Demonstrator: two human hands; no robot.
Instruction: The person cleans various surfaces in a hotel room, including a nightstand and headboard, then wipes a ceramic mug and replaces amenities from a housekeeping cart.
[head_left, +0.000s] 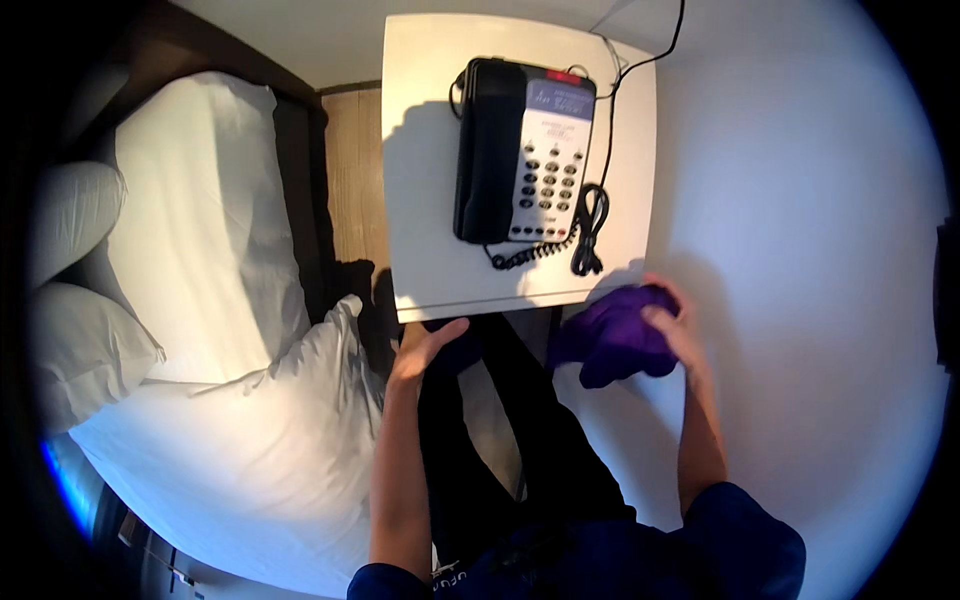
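A crumpled purple cloth hangs from my right hand, thumb on top, beside the front right corner of a white nightstand. My left hand is at the nightstand's front left corner, just below the top's edge, thumb pointing right. Its fingers are mostly hidden, and I cannot tell whether they grip anything; a dark purplish patch shows beside them. On the nightstand top lies a black corded telephone with a white keypad face and a lit red strip. A bundled black cord is to its right.
To the left is a bed with white pillows and a rumpled white sheet. A wood floor strip runs between bed and nightstand. A pale wall stands close on the right. A black cable rises behind the telephone.
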